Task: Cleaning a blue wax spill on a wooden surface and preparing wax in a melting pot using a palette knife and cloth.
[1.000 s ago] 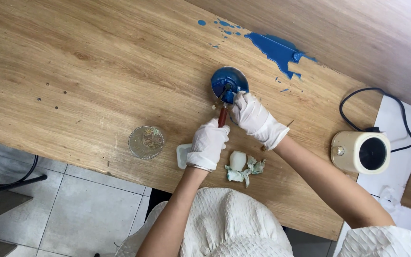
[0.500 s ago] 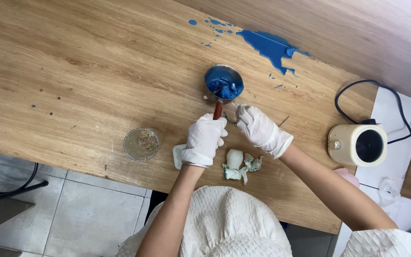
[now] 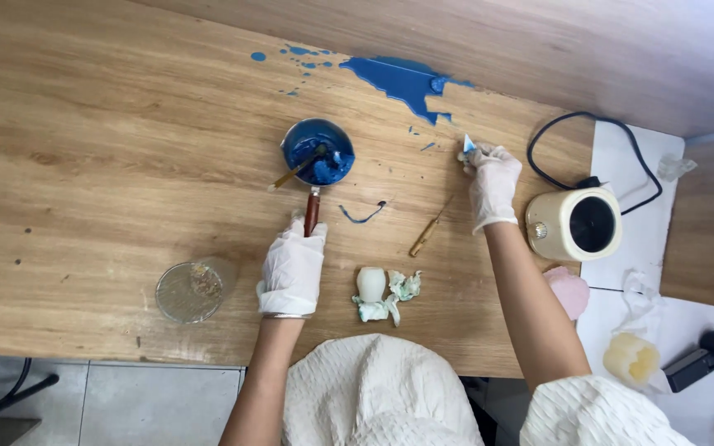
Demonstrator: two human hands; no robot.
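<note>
At far left, near the table [image 3: 84,124] edge, a round glass dish [image 3: 190,291] with crumbs. Next, gloved left hand [image 3: 292,266], fingers curled shut around the reddish handle of a small pan [image 3: 316,152] full of blue wax, a thin stick [image 3: 295,172] leaning in it. Just right, a white crumpled lump [image 3: 382,296], then a wooden-handled pick [image 3: 428,234] lying free. Farther right, gloved right hand [image 3: 490,177], fingertips pinched on a small blue-white scrap [image 3: 467,146] below the blue spill [image 3: 402,80]. Beyond, a cream melting pot [image 3: 573,223].

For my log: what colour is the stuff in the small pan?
Blue, seen in the head view, in the small pan.
</note>
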